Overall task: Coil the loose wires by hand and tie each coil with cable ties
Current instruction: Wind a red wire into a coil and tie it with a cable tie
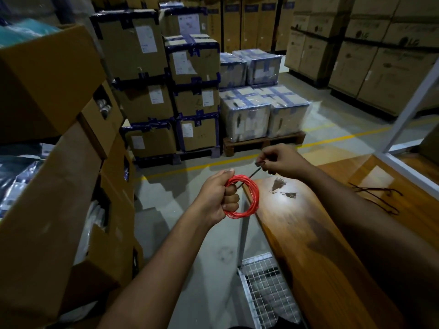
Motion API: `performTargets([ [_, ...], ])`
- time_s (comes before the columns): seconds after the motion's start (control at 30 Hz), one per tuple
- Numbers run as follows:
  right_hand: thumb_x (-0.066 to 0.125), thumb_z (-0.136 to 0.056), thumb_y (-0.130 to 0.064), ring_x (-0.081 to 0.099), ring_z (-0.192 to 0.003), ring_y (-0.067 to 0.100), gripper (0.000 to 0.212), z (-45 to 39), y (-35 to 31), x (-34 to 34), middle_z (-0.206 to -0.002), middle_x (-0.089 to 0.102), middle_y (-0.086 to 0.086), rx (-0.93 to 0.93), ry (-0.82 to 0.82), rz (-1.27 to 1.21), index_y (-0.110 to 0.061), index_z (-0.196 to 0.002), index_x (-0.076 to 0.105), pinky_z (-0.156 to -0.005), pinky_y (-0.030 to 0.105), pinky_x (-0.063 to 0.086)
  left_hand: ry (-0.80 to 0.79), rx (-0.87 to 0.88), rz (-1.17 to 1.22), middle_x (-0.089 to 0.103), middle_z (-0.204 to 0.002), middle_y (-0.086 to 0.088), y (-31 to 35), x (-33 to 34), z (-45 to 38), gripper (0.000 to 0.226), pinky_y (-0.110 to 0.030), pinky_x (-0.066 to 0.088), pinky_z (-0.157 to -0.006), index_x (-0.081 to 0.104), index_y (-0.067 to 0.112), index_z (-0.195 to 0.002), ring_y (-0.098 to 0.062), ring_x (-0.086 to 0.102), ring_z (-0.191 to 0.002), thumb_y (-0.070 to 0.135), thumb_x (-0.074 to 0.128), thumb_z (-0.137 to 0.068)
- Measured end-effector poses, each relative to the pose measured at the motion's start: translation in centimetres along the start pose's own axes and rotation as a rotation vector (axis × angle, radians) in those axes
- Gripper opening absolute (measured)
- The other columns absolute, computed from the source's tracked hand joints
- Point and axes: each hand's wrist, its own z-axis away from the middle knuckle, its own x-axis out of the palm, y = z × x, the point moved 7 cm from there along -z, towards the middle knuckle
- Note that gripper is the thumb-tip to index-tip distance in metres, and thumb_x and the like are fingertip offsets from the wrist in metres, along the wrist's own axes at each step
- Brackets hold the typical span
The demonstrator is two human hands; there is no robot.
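Many brown cardboard boxes (45,143) are piled up on the far left, close to the person. More taped boxes (152,74) stand in stacks behind them, and some wrapped ones sit on a wooden pallet (263,143). A yellow line (332,138) runs across the grey floor.

Next comes the left hand (217,198). Its fingers are curled tight around one side of a red wire coil (244,198). The coil is a round ring of many loops. It hangs in the air just past the left edge of the wooden table (320,245).

A thin black cable tie (248,178) goes from the top of the coil up to the right hand (278,161). That hand pinches the end of the tie between its thumb and fingers, with the other fingers curled in. It is a bit higher and farther away than the left hand.

Under the table edge is a white wire basket (266,293). Farther right, more black cable ties (380,195) lie loose on the shiny table top. A white frame post (408,110) rises at the far right.
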Motion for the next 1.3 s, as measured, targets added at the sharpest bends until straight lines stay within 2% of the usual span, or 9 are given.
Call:
performTargets([
  [0.13, 0.066, -0.082, -0.006, 0.058, -0.061, 0.001, 0.017, -0.1, -1.9, 1.8, -0.068, 0.062, -0.01, -0.065, -0.019, 0.12, -0.022, -0.087, 0.068, -0.058, 0.014, 0.044, -0.044, -0.073, 0.013, 0.021, -0.05, 0.006, -1.1, 0.8, 0.7, 0.038, -0.018, 0.014, -0.037, 0.036, 0.02, -0.069, -0.006, 0.017, -0.038, 0.027, 0.044, -0.105],
  [0.27, 0.068, -0.081, -0.015, 0.065, -0.073, 0.008, 0.011, -0.2, -1.3, 2.8, -0.074, 0.069, -0.008, -0.072, -0.051, 0.283, -0.022, -0.083, 0.075, -0.062, 0.019, 0.046, -0.083, -0.103, 0.061, 0.02, -0.047, 0.007, -1.2, 0.9, 1.1, 0.046, -0.017, 0.013, -0.035, 0.035, 0.021, -0.061, -0.005, 0.017, -0.035, 0.029, 0.043, -0.105],
  [0.37, 0.069, -0.081, -0.013, 0.064, -0.073, 0.007, 0.01, 0.1, -0.8, 2.7, -0.072, 0.065, -0.01, -0.051, -0.024, 0.278, -0.019, -0.084, 0.077, -0.057, 0.007, 0.038, -0.063, -0.099, 0.075, 0.02, -0.047, 0.007, -0.9, 0.5, 1.1, 0.044, -0.017, 0.014, -0.034, 0.036, 0.02, -0.063, -0.005, 0.017, -0.036, 0.03, 0.043, -0.104],
  [0.47, 0.069, -0.081, -0.011, 0.06, -0.063, 0.0, 0.011, 0.5, -1.4, 2.8, -0.067, 0.062, -0.014, -0.058, -0.013, 0.217, -0.018, -0.084, 0.078, -0.055, 0.005, 0.036, -0.011, -0.044, 0.022, 0.02, -0.05, 0.006, -0.5, -0.3, 0.8, 0.038, -0.017, 0.015, -0.035, 0.036, 0.02, -0.069, -0.007, 0.016, -0.038, 0.028, 0.045, -0.105],
  [0.6, 0.067, -0.083, -0.01, 0.065, -0.055, 0.002, 0.013, 0.9, -2.9, 2.7, -0.061, 0.065, -0.006, -0.047, -0.027, 0.059, -0.018, -0.085, 0.077, -0.054, 0.014, 0.048, 0.056, 0.014, -0.057, 0.022, -0.055, 0.001, -0.5, -0.8, 0.6, 0.034, -0.019, 0.017, -0.036, 0.04, 0.018, -0.073, -0.009, 0.017, -0.042, 0.027, 0.045, -0.105],
  [0.77, 0.065, -0.084, -0.002, 0.071, -0.067, 0.021, 0.018, 1.7, -5.1, 1.9, -0.072, 0.069, 0.006, -0.079, -0.144, -0.106, -0.011, -0.099, 0.061, -0.061, 0.032, 0.06, 0.115, 0.034, -0.164, 0.022, -0.051, 0.005, -0.6, -1.0, 0.6, 0.033, -0.022, 0.014, -0.041, 0.042, 0.019, -0.072, -0.009, 0.016, -0.04, 0.025, 0.046, -0.105],
  [1.0, 0.06, -0.089, -0.007, 0.067, -0.065, 0.007, 0.017, 1.9, -8.2, 2.3, -0.076, 0.069, 0.001, -0.166, -0.306, 0.141, -0.019, -0.1, 0.056, -0.063, 0.025, 0.055, 0.072, 0.023, -0.272, 0.025, -0.05, 0.004, -1.4, 0.2, 0.7, 0.025, -0.016, 0.017, -0.037, 0.048, 0.017, -0.078, -0.008, 0.02, -0.037, 0.023, 0.05, -0.102],
  [1.17, 0.067, -0.092, -0.022, 0.061, -0.062, 0.002, 0.015, 2.8, -8.6, 2.5, -0.072, 0.066, -0.005, -0.14, -0.231, 0.221, -0.022, -0.103, 0.057, -0.058, 0.02, 0.044, 0.098, 0.004, -0.274, 0.028, -0.047, 0.004, -2.0, -0.1, 0.8, 0.02, -0.016, 0.017, -0.036, 0.052, 0.013, -0.083, -0.008, 0.021, -0.036, 0.016, 0.049, -0.102],
  [1.3, 0.062, -0.092, -0.016, 0.055, -0.078, 0.005, 0.015, 6.6, -9.7, 2.3, -0.09, 0.06, -0.01, -0.232, 0.063, 0.21, -0.024, -0.105, 0.06, -0.069, 0.026, 0.048, 0.165, -0.004, -0.27, 0.027, -0.048, 0.004, -2.1, -1.1, 0.6, 0.024, -0.019, 0.014, -0.041, 0.052, 0.015, -0.077, -0.011, 0.02, -0.04, 0.018, 0.051, -0.101],
])
